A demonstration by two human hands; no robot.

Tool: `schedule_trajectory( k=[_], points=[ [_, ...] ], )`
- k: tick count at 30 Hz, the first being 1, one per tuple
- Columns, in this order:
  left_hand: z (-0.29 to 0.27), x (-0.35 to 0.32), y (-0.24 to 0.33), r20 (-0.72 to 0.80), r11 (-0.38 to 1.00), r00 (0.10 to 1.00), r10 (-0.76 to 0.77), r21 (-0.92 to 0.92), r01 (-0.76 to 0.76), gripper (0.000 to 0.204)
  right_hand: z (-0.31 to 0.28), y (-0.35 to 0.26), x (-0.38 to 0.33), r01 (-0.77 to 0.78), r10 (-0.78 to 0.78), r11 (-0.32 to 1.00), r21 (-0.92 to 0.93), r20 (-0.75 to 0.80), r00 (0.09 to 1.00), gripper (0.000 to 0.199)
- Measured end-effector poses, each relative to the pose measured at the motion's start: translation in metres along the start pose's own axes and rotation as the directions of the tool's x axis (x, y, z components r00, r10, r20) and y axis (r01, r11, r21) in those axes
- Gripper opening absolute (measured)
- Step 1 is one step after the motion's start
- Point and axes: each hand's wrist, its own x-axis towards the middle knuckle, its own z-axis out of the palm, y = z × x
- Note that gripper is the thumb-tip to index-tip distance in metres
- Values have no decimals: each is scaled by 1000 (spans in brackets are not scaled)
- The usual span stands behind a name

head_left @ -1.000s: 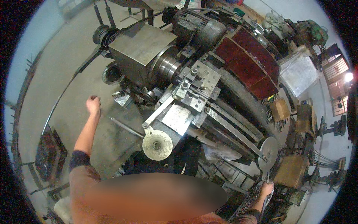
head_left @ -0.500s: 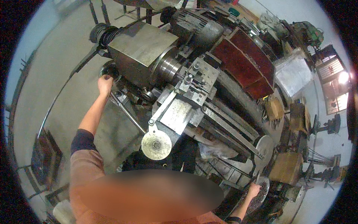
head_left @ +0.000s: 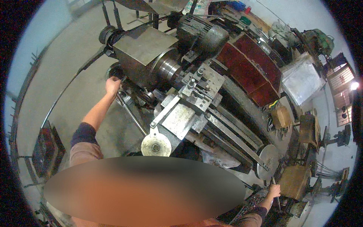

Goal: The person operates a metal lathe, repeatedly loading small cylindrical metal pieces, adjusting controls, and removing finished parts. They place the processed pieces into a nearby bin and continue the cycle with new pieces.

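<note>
A grey lathe-like machine with a shiny cylindrical spindle [head_left: 169, 69] and a metal tool block [head_left: 206, 79] lies before me. At its near left end, my left hand [head_left: 113, 86] is closed at the lower rim of a dark round handwheel [head_left: 114, 70]; the fingertips are partly hidden. Far to the lower right, my right hand [head_left: 275, 190] is wrapped round a thin metal lever [head_left: 279, 204] just below a round metal disc [head_left: 267, 162]. A long flat bar [head_left: 238, 135] joins that disc to the carriage. Another pale disc [head_left: 156, 145] sits nearer the middle.
A motor [head_left: 200, 33] and a dark red metal box [head_left: 249, 68] stand behind the machine. A slanted steel rod [head_left: 131, 114] runs beside my left forearm. Cardboard boxes [head_left: 295, 182] are at the right. A blurred patch hides part of the lower middle.
My right hand has swung to the right with the lever. My left hand stays at the handwheel. The whole view has shifted slightly.
</note>
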Motion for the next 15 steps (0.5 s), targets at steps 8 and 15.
schedule_trajectory(
  k=[8,15],
  points=[
    [-27,19,-37,266,926,961,-77,-338,168,28,19,-8,-75,135,-6,948,289,-407,913,59],
    [-35,16,-102,459,796,878,138,476,-374,35,-25,-35,-210,-6,-14,658,753,20,1000,37]
  ],
)
